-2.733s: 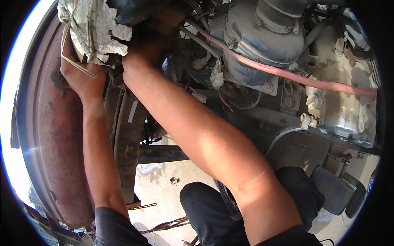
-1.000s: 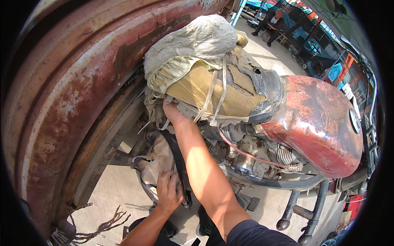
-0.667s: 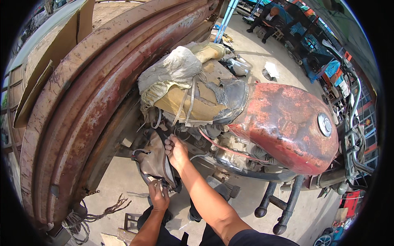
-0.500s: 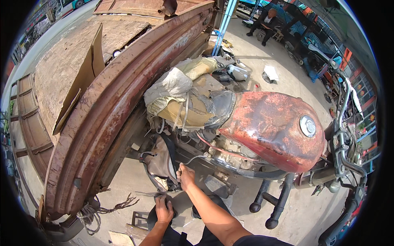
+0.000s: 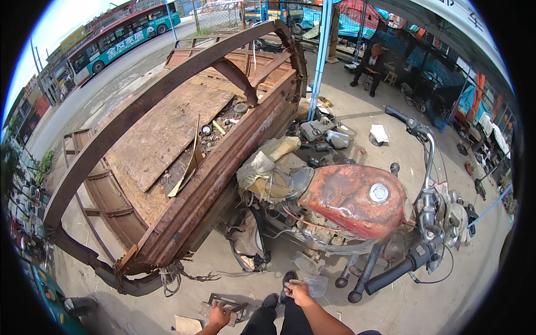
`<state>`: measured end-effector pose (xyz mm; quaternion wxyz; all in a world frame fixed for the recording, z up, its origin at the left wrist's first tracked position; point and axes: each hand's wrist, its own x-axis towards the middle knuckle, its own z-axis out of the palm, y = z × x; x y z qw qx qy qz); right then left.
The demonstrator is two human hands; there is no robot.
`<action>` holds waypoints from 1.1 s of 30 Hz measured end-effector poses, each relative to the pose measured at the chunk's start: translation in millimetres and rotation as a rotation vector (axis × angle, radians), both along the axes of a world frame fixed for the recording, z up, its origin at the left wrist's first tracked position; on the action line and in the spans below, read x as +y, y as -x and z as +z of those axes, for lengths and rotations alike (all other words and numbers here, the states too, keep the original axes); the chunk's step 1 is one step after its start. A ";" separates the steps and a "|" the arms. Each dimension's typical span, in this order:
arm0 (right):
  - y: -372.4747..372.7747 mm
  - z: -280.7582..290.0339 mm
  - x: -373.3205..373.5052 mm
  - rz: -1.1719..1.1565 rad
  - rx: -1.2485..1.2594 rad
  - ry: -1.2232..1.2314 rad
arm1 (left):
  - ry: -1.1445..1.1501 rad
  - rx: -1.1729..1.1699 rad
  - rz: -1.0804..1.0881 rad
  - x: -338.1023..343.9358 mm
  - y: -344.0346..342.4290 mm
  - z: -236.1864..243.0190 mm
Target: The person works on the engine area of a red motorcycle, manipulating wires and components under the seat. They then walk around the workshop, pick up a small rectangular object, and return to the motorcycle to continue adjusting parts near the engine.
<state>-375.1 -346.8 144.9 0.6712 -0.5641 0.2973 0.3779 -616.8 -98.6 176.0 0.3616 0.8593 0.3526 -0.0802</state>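
My right hand (image 5: 298, 292) is raised over my shoes, its fingers curled together. Whatever they may hold is too small to make out. At the lower edge, my left hand (image 5: 219, 316) hangs loosely open beside a small stool frame (image 5: 230, 306), with nothing visible in it. Ahead stands an old three-wheeled motorcycle with a rusty red fuel tank (image 5: 354, 198) and a torn, cloth-wrapped seat (image 5: 273, 181). Below the seat sits a worn grey-brown bag (image 5: 247, 240). A foot pedal plate (image 5: 309, 262) and black footpegs (image 5: 363, 273) stick out near my right hand.
A rusty cargo bed (image 5: 223, 184) with a wooden floor board extends to the left. The handlebar (image 5: 430, 167) stands at right, its near grip (image 5: 391, 276) jutting toward me. A blue pole (image 5: 320, 61) and a seated person (image 5: 369, 67) are farther off. A bus (image 5: 125, 42) is on the road.
My right hand has drawn back from beside the bag toward me. My left hand has come off my knee. The view has lifted, showing more of the cargo bed, handlebar and street.
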 end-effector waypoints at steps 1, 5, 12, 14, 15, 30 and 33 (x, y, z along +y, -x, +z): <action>10.9 -1.5 -27.2 0.000 -0.015 -0.016 | -0.128 -0.053 -0.156 9.9 22.0 -27.7; 63.8 28.4 -134.1 -0.099 -0.004 0.222 | 0.033 0.174 -0.145 28.9 54.2 0.1; 194.5 24.7 -329.6 -0.432 -0.030 0.404 | 0.010 0.332 -0.439 59.4 72.1 9.0; 242.9 36.9 -352.7 -0.453 0.004 0.435 | -0.011 0.331 -0.491 63.2 60.5 22.0; 262.6 46.7 -360.0 -0.462 0.019 0.450 | -0.044 0.290 -0.483 62.5 57.0 27.6; 590.8 -46.8 -506.8 1.070 -0.389 1.137 | -0.156 0.299 -0.684 -17.9 29.7 80.4; 628.0 -38.8 -525.6 1.007 -0.441 1.151 | -0.158 0.339 -0.773 -48.4 39.9 77.1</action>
